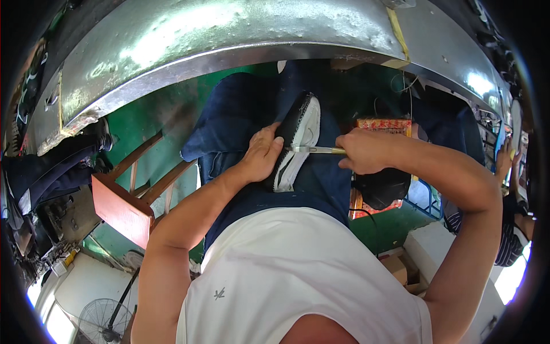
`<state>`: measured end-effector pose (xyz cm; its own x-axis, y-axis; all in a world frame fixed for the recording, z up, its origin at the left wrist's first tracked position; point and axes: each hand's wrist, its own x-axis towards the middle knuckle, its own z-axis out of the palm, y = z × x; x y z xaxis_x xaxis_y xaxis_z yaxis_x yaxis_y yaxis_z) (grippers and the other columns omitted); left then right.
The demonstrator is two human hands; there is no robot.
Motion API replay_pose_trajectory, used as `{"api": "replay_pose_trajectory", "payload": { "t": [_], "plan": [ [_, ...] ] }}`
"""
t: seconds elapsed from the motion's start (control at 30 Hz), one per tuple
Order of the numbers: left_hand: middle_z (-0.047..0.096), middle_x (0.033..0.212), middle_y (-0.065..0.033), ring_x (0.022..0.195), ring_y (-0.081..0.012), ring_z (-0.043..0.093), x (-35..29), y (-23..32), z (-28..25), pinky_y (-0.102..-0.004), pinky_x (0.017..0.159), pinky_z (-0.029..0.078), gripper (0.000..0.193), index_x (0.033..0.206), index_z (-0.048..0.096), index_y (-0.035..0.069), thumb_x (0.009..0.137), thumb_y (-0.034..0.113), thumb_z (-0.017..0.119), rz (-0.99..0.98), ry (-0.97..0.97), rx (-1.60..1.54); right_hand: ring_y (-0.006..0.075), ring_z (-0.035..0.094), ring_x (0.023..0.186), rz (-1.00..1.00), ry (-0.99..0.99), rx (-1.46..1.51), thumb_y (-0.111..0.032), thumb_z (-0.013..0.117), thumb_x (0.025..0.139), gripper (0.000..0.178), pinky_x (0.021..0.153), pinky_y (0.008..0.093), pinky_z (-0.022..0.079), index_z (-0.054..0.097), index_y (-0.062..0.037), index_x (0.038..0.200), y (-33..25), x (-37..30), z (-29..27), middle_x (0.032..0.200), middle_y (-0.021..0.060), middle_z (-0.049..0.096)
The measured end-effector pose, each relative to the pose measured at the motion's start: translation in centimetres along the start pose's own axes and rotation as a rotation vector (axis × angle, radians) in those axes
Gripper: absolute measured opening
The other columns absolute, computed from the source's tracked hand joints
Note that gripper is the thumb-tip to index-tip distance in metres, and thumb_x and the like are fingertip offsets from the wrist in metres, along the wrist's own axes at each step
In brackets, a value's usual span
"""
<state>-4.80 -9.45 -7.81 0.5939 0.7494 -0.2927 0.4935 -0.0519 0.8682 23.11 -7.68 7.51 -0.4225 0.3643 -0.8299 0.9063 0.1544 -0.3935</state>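
Fingers of the left hand (pixel 263 152) grip the shoe (pixel 307 127) on the lap (pixel 327 180), those of the right hand (pixel 366 151) the tool (pixel 326 150) — if the lap shifts, the shoe could roll and the tool slip.

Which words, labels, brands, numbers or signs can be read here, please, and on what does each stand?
None reads clearly enough to quote.
White shirt: small dark emblem, too small to read.
Red patterned item: any print is too small or blurred.
Black-and-white shoe: no lettering visible.
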Motion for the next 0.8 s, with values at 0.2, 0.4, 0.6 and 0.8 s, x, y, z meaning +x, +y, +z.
{"api": "replay_pose_trajectory", "payload": {
  "t": [0.2, 0.4, 0.6, 0.8],
  "plan": [
    [0.036, 0.149, -0.0272, 0.141, -0.0409, 0.032, 1.1, 0.7, -2.4, -0.0481, 0.120, 0.019, 0.082, 0.155, 0.019, -0.003, 0.098, 0.045, 0.053, 0.027, -0.192, -0.080, 0.0380, 0.069, 0.090, -0.415, 0.333, 0.087, -0.016, 0.072, 0.081, 0.030, 0.081, 0.0461, 0.055, 0.062, -0.0026, 0.106, 7.8, 6.1, 4.4, 0.094, 0.0172, 0.070],
    [0.032, 0.152, -0.0244, 0.145, -0.0395, 0.027, 2.5, 1.8, -3.5, -0.0487, 0.121, 0.015, 0.108, 0.159, 0.011, 0.005, 0.084, 0.049, 0.074, -0.002, -0.316, -0.117, 0.0340, 0.068, 0.089, -0.569, 0.650, 0.010, -0.013, 0.075, 0.070, 0.037, 0.077, 0.0434, 0.055, 0.063, -0.0053, 0.104, 9.9, 8.4, 7.3, 0.099, 0.0135, 0.069],
    [0.035, 0.153, -0.0215, 0.146, -0.0387, 0.030, 4.4, 3.9, -3.9, -0.0463, 0.121, 0.022, 0.118, 0.162, 0.009, 0.011, 0.077, 0.039, 0.085, -0.150, -0.443, -0.028, 0.0336, 0.065, 0.106, -0.194, 0.415, 0.384, -0.014, 0.073, 0.082, 0.048, 0.093, 0.0432, 0.051, 0.059, -0.0029, 0.127, 6.6, 2.9, 8.5, 0.109, 0.0154, 0.067],
    [0.044, 0.148, -0.0207, 0.141, -0.0351, 0.037, 4.1, 3.8, -2.3, -0.0430, 0.119, 0.026, 0.113, 0.162, 0.015, 0.010, 0.077, 0.034, 0.085, -0.066, -0.277, 0.063, 0.0364, 0.056, 0.122, -0.160, 0.680, 0.296, -0.007, 0.069, 0.085, 0.057, 0.099, 0.0435, 0.050, 0.051, 0.0000, 0.139, 5.0, 0.8, 10.3, 0.130, 0.0195, 0.055]
  ]
}}
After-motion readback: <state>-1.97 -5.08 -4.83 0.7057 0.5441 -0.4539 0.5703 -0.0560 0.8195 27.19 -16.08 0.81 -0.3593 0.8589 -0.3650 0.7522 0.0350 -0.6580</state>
